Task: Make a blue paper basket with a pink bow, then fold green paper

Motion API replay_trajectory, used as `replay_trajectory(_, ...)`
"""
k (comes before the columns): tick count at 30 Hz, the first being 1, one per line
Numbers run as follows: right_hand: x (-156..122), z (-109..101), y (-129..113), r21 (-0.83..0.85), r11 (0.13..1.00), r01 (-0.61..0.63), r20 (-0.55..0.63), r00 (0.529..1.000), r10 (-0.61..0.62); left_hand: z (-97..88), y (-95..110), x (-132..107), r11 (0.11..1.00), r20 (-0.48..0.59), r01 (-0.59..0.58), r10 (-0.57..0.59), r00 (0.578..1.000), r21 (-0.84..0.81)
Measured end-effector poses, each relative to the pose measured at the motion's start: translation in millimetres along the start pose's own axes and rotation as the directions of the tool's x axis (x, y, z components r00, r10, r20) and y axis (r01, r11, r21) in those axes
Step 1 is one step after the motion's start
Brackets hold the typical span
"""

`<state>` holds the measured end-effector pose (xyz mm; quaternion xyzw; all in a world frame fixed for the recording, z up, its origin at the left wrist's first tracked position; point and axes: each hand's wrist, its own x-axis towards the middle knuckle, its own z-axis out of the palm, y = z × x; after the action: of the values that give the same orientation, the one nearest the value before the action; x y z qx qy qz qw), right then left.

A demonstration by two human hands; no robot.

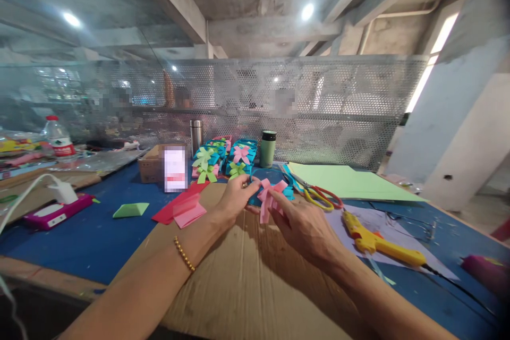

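Observation:
Both my hands meet over a brown cardboard sheet (239, 281) on the blue table. My left hand (235, 199), with a bead bracelet on the wrist, pinches the left side of a folded pink paper flower (269, 196). My right hand (303, 226) pinches the same pink flower from the right. A blue paper piece (274, 175) lies just behind and under the flower. Further back stands a row of finished blue pieces with green and pink flowers (225, 156).
A yellow glue gun (378, 241) and red-and-yellow scissors (322, 196) lie to the right, next to light green paper sheets (342, 180). Red and pink paper (183, 210), a green folded piece (129, 210) and a pink case (56, 212) lie left. Perforated metal screen behind.

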<state>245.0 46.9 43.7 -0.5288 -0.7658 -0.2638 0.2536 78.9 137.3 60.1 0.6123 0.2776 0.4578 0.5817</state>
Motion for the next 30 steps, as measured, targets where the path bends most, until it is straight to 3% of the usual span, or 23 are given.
replay_trajectory(21,-2.6,-3.6,-4.4,-0.001,1.000,0.006,0.029,1.000,-0.006,-2.4,-8.3,2.7,0.999,0.020,0.016,-0.016,1.000,-0.032)
replay_trajectory(30,-2.7,0.5,0.6,-0.038,0.999,-0.003,-0.019,1.000,0.002,-1.9,-7.5,0.3,0.999,0.031,0.020,-0.019,0.999,-0.027)
